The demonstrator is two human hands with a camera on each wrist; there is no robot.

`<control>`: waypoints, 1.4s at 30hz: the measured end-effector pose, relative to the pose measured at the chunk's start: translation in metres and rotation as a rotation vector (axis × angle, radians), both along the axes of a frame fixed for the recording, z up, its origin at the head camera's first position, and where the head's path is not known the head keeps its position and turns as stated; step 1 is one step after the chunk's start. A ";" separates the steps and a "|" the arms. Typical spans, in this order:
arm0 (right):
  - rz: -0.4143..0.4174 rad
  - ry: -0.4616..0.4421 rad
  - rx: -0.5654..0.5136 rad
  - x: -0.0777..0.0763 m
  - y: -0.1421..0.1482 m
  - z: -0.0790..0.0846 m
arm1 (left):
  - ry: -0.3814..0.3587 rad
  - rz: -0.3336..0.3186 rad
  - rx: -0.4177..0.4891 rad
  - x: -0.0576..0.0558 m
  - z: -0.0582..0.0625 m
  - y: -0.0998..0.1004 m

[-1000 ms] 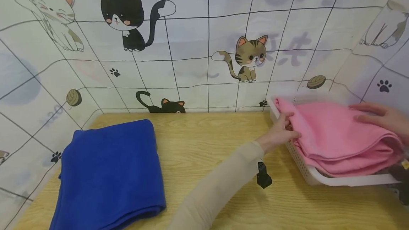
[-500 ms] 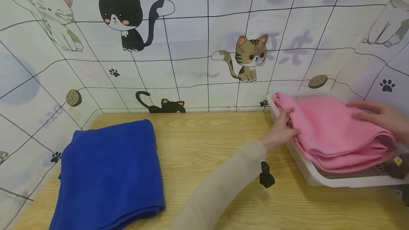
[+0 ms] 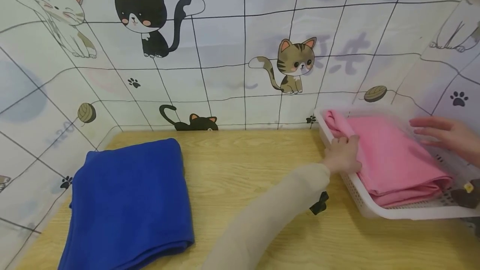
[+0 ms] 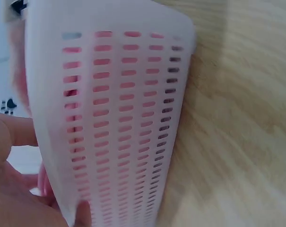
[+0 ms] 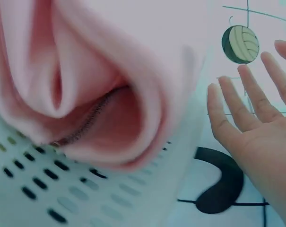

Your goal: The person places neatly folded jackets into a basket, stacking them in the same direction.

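Note:
A folded pink cloth [image 3: 397, 153], with a dark zipper [image 5: 98, 111] showing in a fold in the right wrist view, lies in a white perforated plastic basket [image 3: 405, 213]. My left hand [image 3: 343, 155] grips the cloth's left edge at the basket's left rim; most of its fingertips are hidden. In the left wrist view one blurred fingertip [image 4: 83, 213] shows outside the basket wall [image 4: 119, 94]. Above the basket's right side, my right hand [image 3: 450, 136] is apart from the cloth, its fingers [image 5: 258, 101] extended and spread.
A folded blue cloth [image 3: 129, 203] lies on the left of the wood-grain table [image 3: 247, 178]. Behind and at both sides stands a pale wall covering [image 3: 225, 49] with printed cats. A dark wrist device [image 3: 466, 194] shows at the right edge.
The right hand has come off the pink cloth, which has settled lower in the basket with its right side drawn leftward. My left hand has turned back-up and shifted slightly right.

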State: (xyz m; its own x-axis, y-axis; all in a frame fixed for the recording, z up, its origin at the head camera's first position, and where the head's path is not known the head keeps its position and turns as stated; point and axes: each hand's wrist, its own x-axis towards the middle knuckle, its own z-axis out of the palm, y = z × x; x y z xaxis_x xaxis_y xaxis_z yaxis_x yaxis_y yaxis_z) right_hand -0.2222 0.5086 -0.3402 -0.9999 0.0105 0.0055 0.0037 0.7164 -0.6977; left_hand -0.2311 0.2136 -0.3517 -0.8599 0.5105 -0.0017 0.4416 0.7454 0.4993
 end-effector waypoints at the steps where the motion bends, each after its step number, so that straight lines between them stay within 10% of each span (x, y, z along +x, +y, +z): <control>1: 0.021 0.021 0.001 -0.001 -0.002 0.001 | 0.023 0.017 -0.065 0.001 0.001 0.000; 6: 0.064 0.046 0.035 -0.003 -0.011 0.011 | 0.082 0.083 -0.135 0.000 0.003 -0.014; 16: 0.128 0.037 0.081 -0.003 -0.018 0.020 | 0.050 -0.012 -0.055 -0.009 0.006 -0.060; 42: 0.389 0.073 0.095 0.002 -0.071 0.025 | -0.089 0.066 0.006 -0.024 -0.030 -0.155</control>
